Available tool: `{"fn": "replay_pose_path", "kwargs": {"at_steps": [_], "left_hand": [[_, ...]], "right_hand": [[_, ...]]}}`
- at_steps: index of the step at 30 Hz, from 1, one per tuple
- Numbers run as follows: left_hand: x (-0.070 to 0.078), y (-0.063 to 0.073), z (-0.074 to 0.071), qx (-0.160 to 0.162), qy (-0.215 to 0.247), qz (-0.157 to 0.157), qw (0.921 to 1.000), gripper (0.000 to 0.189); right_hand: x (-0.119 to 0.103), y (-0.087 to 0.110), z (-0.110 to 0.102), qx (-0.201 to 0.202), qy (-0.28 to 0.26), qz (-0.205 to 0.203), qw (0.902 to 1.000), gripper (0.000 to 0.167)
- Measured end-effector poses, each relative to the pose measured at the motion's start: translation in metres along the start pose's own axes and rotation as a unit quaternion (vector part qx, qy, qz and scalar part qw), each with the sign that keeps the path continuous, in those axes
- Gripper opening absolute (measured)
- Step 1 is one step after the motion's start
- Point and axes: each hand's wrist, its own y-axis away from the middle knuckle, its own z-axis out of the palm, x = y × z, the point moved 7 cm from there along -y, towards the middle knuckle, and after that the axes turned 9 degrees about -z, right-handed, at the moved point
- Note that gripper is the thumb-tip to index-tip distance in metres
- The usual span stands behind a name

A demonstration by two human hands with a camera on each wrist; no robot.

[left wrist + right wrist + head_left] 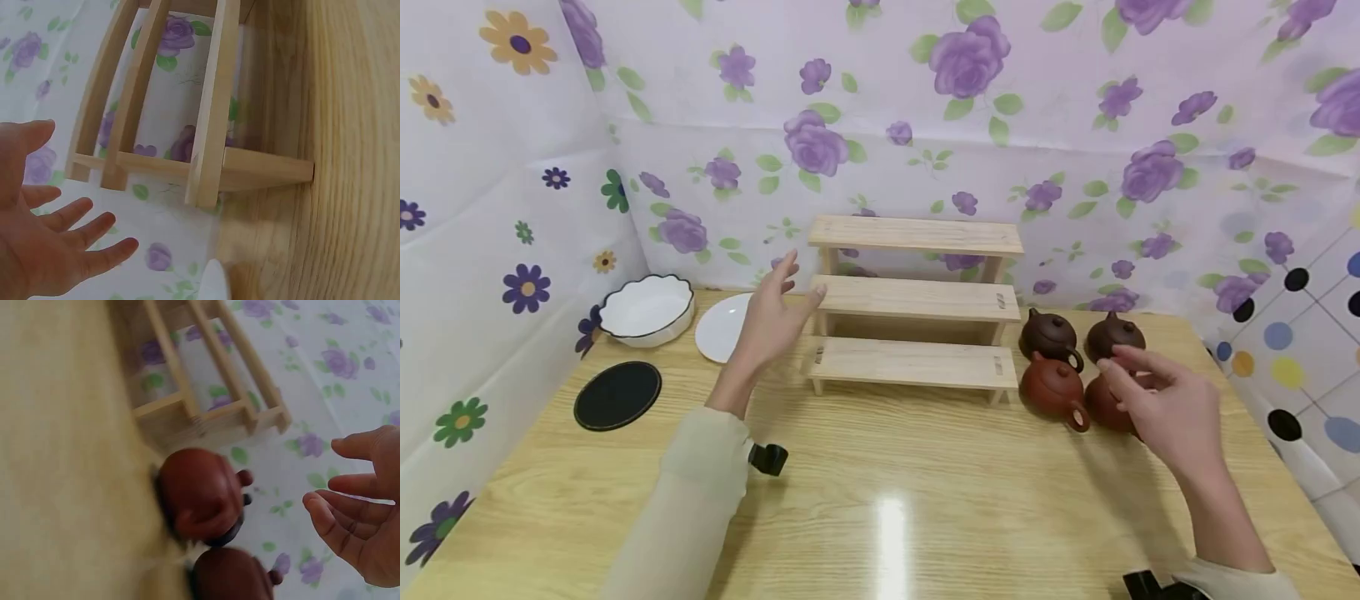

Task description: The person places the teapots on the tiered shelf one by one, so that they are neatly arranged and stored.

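Note:
A three-step wooden rack (913,297) stands at the back of the table. My left hand (772,321) hovers by its left end, fingers spread and holding nothing, partly covering a white plate (718,329). To the rack's right sit two dark brown teapots (1047,333) behind two reddish-brown ones. My right hand (1176,408) is raised over the right reddish teapot (1103,404), hiding part of it; its fingers bend loosely around nothing. The left reddish teapot (200,494) shows whole in the right wrist view, with the empty right hand (362,512) apart from it.
A white bowl with a dark scalloped rim (647,310) sits at the back left, with a round black mat (617,396) in front of it. Flowered cloth (880,142) hangs behind the wooden table (970,492). A spotted sheet (1300,350) borders the right side.

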Motion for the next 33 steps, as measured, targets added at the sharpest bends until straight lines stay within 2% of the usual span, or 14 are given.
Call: {"fn": "replay_pose_path", "kwargs": {"at_steps": [5,9,13,17,24,33], "left_hand": [[-0.011,-0.020,0.008,-0.038,0.096,-0.040,0.9939,0.082],[-0.013,-0.030,0.012,-0.046,0.118,-0.035,0.9913,0.079],[-0.012,-0.039,0.017,-0.043,0.124,-0.025,0.9910,0.076],[-0.011,-0.043,0.019,-0.030,0.128,-0.030,0.9909,0.073],[-0.013,-0.052,0.019,-0.005,0.130,-0.039,0.9907,0.066],[-0.008,-0.060,0.014,0.016,0.091,-0.054,0.9943,0.062]], "right_hand": [[0.020,0.016,0.013,-0.047,0.017,0.007,0.9987,0.043],[0.031,0.026,0.021,-0.093,0.041,0.030,0.9944,0.049],[0.039,0.030,0.026,-0.139,0.034,0.060,0.9879,0.056],[0.044,0.031,0.030,-0.169,0.018,0.084,0.9818,0.062],[0.045,0.034,0.038,-0.177,0.025,0.082,0.9804,0.055],[0.041,0.029,0.048,-0.175,0.034,0.053,0.9826,0.038]]}}
